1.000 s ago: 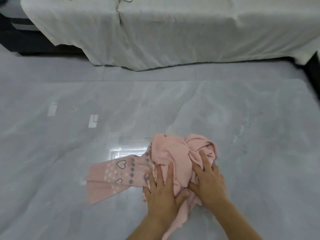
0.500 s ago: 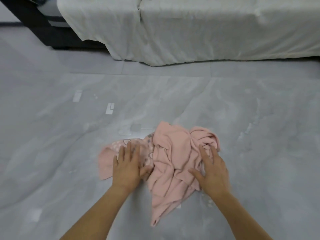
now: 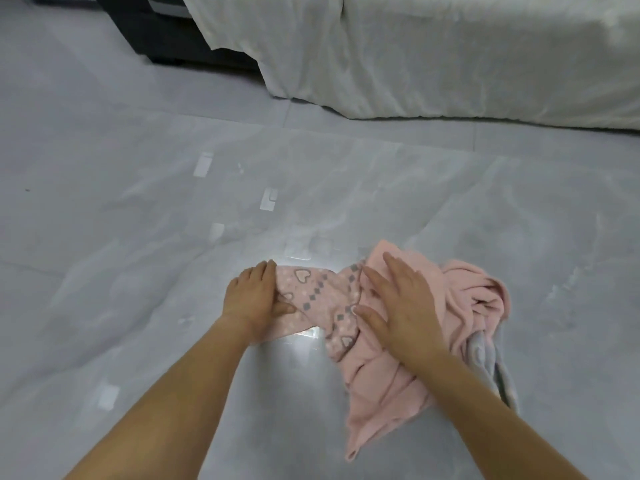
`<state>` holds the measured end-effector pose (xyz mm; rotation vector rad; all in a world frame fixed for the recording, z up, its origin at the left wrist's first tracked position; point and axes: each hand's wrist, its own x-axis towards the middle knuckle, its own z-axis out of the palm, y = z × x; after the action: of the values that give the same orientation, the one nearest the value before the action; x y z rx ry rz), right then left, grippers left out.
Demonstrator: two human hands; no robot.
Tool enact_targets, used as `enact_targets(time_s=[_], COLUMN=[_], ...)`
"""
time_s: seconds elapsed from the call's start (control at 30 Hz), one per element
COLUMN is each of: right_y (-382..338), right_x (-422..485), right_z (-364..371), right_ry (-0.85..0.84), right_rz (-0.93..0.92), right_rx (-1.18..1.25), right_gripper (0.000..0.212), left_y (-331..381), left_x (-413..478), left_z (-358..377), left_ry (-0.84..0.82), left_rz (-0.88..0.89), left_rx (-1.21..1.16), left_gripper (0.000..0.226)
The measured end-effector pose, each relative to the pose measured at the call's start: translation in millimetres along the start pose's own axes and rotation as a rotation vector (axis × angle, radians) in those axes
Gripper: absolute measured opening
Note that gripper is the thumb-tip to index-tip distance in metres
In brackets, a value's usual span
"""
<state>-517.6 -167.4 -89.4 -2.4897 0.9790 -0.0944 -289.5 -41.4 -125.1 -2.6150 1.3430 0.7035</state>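
Note:
A crumpled pink garment (image 3: 460,299) lies on the grey tiled floor (image 3: 138,271). Its sleeve (image 3: 318,296), printed with grey hearts and diamonds, stretches out to the left. My left hand (image 3: 252,299) lies flat on the sleeve's left end, with the thumb over the fabric. With straight, spread fingers, my right hand (image 3: 398,306) presses down where the sleeve meets the bunched body. A grey piece of cloth (image 3: 491,368) peeks out under the pink heap at the right.
A bed draped in a white sheet (image 3: 450,53) runs along the back, its hem reaching the floor. A dark bed frame (image 3: 166,36) shows at the back left. Pale reflections spot the glossy tiles.
My left hand has slid left along the patterned sleeve to its end, pulling it out flat. My right hand has shifted left from the bunched body onto the sleeve's base.

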Motion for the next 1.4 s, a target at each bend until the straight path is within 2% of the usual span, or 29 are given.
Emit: enact_targets(time_s=[0.07,0.2,0.23,0.3,0.37,0.47,0.53,0.6,0.7,0.73,0.8,0.87,0.97,1.03,1.1,1.17,1.3,1.37,1.4], right_y=[-17.5,-53.4,-62.8,-77.8,-88.1,-98.2,-100.1,-107.3,-125.9,-130.4,-137.9,-140.4,-147.9,-150.0,-151.7,-160.6,-175.4,-179.1,-180.8], right_x=[11.2,19.8,20.2,21.9,31.1,68.1,97.8,120.2,137.8,140.4,141.0,136.5,134.5,144.5,157.8,166.3,172.0,175.2,177.7], right_z=[10.1,35.1,40.9,51.0,51.7,35.6,24.5,16.5,10.0,12.6,14.9,14.4,1.9,-1.3,0.3,2.2,0.3,-3.2,-5.2], right_ry=[-0.004,-0.117,-0.150,-0.197,-0.171,-0.002,-0.036,-0.170,-0.411,-0.414,-0.302,-0.225,-0.388,-0.414,-0.436,-0.594,-0.813,-0.876,-0.899], right_rz=[-0.036,-0.050,-0.050,-0.036,0.010,0.206,0.272,0.227,0.201,0.173,0.113,0.097,0.167,0.219,0.147,0.058,0.072,0.062,0.027], right_rx=[0.012,0.068,0.071,0.088,0.148,0.384,0.416,0.410,0.438,0.387,0.277,0.327,0.762,0.883,0.773,0.718,0.928,0.862,0.754], right_gripper=[0.065,0.065,0.063,0.066,0.064,0.040,0.033,0.033,0.045,0.037,0.010,0.013,0.029,0.035,0.017,0.025,0.019,0.014,0.014], left_y=[-13.0,-32.4,-36.0,-40.7,-42.7,-48.5,-53.5,-57.6,-63.2,-65.5,-70.6,-75.5,-79.9,-80.6,-81.9,-84.9,-98.7,-105.5,-108.8], left_x=[-4.2,-7.2,-7.1,-6.7,-7.3,-3.5,1.6,5.7,8.3,9.1,9.7,8.1,-0.2,-6.0,-9.6,-12.0,-15.3,-21.0,-23.7], left_z=[-0.6,-2.4,-3.8,-8.7,-20.7,-44.9,-62.0,-76.9,-90.8,-92.9,-94.3,-93.7,-97.8,-100.2,-98.9,-98.7,-104.2,-109.1,-110.0], left_ry=[0.015,0.009,0.012,0.032,0.090,0.201,0.246,0.265,0.286,0.292,0.295,0.320,0.347,0.323,0.296,0.292,0.265,0.247,0.249], left_rz=[0.028,-0.003,-0.015,-0.026,-0.040,0.029,0.074,0.107,0.105,0.086,0.020,-0.037,0.038,0.128,0.185,0.191,0.143,0.117,0.091], left_rx=[0.006,-0.078,-0.152,-0.318,-0.478,-0.591,-0.661,-0.721,-0.753,-0.744,-0.709,-0.694,-0.742,-0.780,-0.838,-0.894,-0.986,-0.999,-0.969], left_gripper=[0.082,0.025,0.019,0.022,0.020,0.013,0.008,0.005,0.008,0.007,0.011,0.026,0.021,0.020,0.023,0.031,0.029,0.022,0.020])
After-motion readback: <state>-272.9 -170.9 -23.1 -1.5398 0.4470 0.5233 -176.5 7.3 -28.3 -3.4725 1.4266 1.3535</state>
